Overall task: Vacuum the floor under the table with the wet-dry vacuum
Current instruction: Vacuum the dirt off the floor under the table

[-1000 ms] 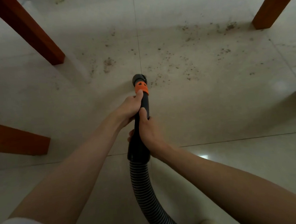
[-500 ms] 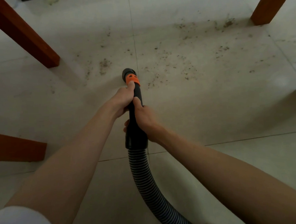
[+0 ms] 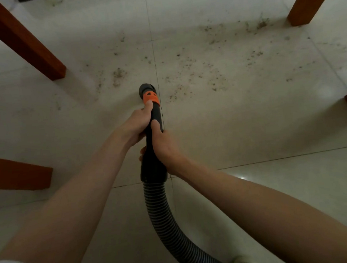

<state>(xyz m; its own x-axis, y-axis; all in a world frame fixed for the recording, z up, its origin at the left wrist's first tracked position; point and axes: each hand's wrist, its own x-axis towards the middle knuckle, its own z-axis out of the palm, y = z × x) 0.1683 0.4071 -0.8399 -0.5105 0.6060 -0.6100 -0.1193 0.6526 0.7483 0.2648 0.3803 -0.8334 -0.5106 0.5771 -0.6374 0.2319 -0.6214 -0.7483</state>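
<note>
Black vacuum nozzle [image 3: 147, 91] points at the tiled floor [image 3: 249, 126] between the wooden table legs [image 3: 27, 44], left hand [image 3: 136, 124] and right hand [image 3: 163, 146] both gripping it, so sucking has begun and next it must push into the crumbs [image 3: 216, 82] just ahead.

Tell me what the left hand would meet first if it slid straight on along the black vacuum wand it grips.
The left hand would first meet the orange collar on the black vacuum wand; its forefinger already seems to touch it. Beyond lie the dark nozzle tip and the debris-strewn pale tile floor.
</note>
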